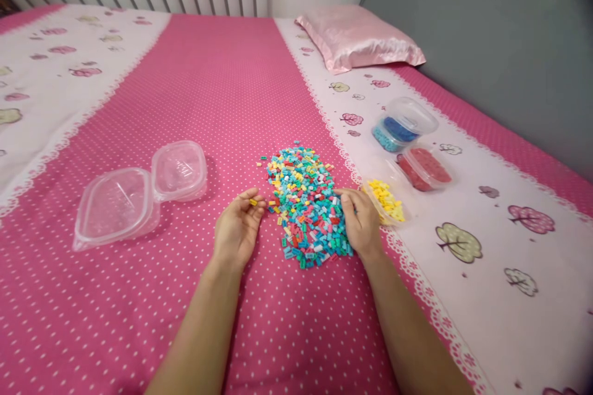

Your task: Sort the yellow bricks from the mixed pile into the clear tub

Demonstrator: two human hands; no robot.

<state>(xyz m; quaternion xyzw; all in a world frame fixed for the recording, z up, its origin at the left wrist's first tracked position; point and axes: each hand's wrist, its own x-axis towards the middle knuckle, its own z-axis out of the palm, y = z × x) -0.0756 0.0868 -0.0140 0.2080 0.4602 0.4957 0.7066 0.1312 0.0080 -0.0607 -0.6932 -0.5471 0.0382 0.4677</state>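
Observation:
A heap of small toy building bricks (306, 203) in turquoise, green, yellow, red, pink and white lies on the bed between my hands. At its left edge, my left hand (238, 225) is turned palm up and pinches a yellow brick (253, 202) between thumb and fingers. My right hand (360, 219) rests at the right edge of the heap, fingers curled in and thumb close to them; whatever is between the fingertips is hidden. Just beyond that hand stands a clear tub of yellow bricks (385, 200), partly covered by my knuckles.
To the right are a tub of red bricks (421, 168) and a container with turquoise and dark blue bricks (396, 133). Two clear plastic containers (115, 207) sit at the left. A pink pillow (359, 37) lies at the far end of the dotted pink bedspread (217, 86).

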